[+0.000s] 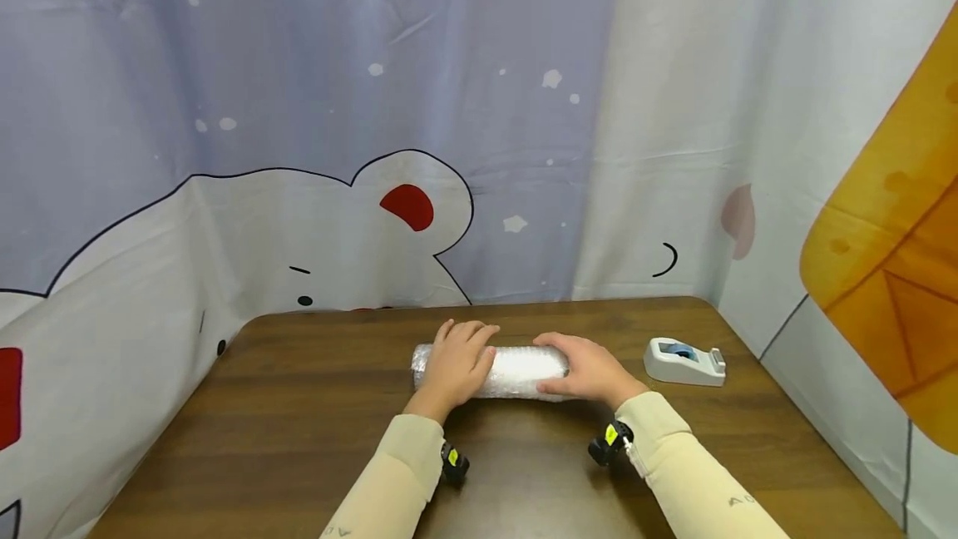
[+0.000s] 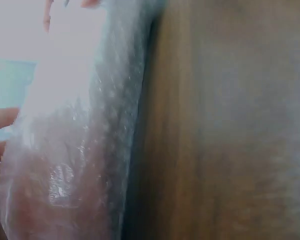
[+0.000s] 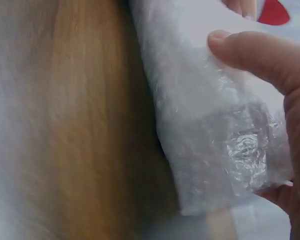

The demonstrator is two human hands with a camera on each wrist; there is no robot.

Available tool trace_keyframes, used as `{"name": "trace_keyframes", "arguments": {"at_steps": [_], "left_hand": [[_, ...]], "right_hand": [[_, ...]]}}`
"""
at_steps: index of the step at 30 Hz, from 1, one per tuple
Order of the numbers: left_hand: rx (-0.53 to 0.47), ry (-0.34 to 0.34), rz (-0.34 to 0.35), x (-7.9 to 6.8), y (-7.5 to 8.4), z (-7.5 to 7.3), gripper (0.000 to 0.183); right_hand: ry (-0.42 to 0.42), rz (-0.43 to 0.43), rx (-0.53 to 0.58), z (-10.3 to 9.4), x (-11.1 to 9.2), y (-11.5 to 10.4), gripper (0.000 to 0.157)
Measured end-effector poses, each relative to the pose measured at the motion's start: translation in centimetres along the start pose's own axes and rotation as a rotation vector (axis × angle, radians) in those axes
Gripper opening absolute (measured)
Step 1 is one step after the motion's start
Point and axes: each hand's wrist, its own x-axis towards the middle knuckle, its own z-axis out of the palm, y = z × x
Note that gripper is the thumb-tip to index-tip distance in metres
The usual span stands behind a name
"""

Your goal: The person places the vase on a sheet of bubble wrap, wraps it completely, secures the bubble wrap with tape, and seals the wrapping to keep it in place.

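Observation:
A roll of bubble wrap [image 1: 512, 373] lies sideways on the wooden table, shiny and whitish. My left hand [image 1: 455, 363] rests over its left part with the fingers stretched across the top, the thumb toward the middle. At the other end, my right hand [image 1: 587, 368] grips the roll between thumb and fingers. In the right wrist view the thumb [image 3: 255, 52] presses on the bubble wrap [image 3: 200, 115], near a glossy patch at the end. The left wrist view has the bubble wrap [image 2: 85, 140] close up, with a few fingertips [image 2: 2, 119] at its far side.
A white tape dispenser [image 1: 683, 362] with a blue roll of tape stands to the right of my right hand. Brown wooden table [image 1: 314, 439] surrounds the bubble wrap. A printed curtain [image 1: 486, 123] hangs behind the table and along its sides.

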Motion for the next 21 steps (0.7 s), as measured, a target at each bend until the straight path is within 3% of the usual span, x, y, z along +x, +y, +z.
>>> {"name": "trace_keyframes", "arguments": {"at_steps": [3,6,10,14,17,21], "left_hand": [[-0.067,0.171,-0.018,-0.7,0.9,-0.6,0.034],[-0.171,0.268,-0.077,-1.5,2.8,-0.6,0.028],[-0.399,0.213,-0.194,-2.7,5.7,0.2,0.026],[-0.595,0.152,-0.299,-3.3,7.5,1.3,0.029],[-0.669,0.155,-0.346,-3.6,8.1,1.8,0.031],[-0.718,0.173,-0.376,-4.0,8.3,1.8,0.032]], "right_hand": [[0.103,0.065,0.006,1.0,-0.7,-0.4,0.065],[0.202,0.132,-0.026,2.2,-1.2,-1.1,0.065],[0.331,0.210,-0.108,3.5,-1.7,-2.5,0.068],[0.417,0.263,-0.147,4.4,-1.9,-3.8,0.070],[0.450,0.266,-0.131,4.7,-2.3,-4.5,0.069],[0.495,0.206,-0.059,4.7,-3.3,-5.0,0.060]]}}
